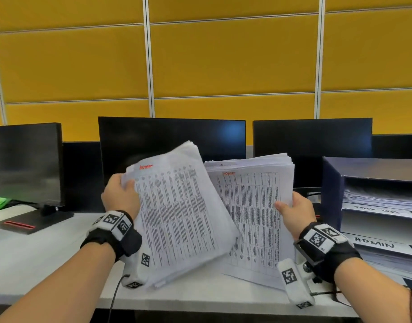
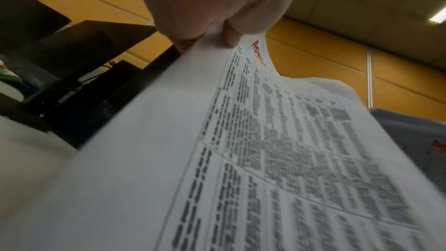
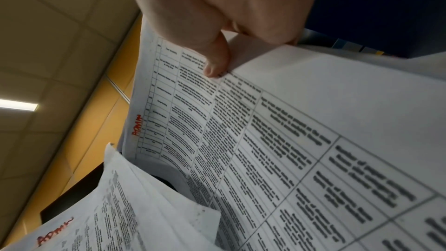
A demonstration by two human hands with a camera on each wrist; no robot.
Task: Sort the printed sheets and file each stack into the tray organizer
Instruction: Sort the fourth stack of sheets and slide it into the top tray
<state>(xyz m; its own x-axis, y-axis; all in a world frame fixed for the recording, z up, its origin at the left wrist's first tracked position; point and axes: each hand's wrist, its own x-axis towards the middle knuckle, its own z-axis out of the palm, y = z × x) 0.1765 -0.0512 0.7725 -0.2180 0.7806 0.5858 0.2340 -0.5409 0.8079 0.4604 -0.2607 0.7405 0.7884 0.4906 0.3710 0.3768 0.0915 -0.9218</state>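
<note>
Two stacks of printed sheets, each marked ADMIN in red, stand tilted over the white desk. My left hand grips the left stack at its upper left edge, thumb on the front page. My right hand pinches the right stack along its right edge, thumb on the printed table. The left stack overlaps the right one. The dark blue tray organizer stands at the right, with labelled trays; the ADMIN label marks a lower tray that holds papers.
Three dark monitors line the back of the desk before a yellow panelled wall. A monitor base with a red strip lies at the left. A cable hangs from my left wrist over the desk's front edge.
</note>
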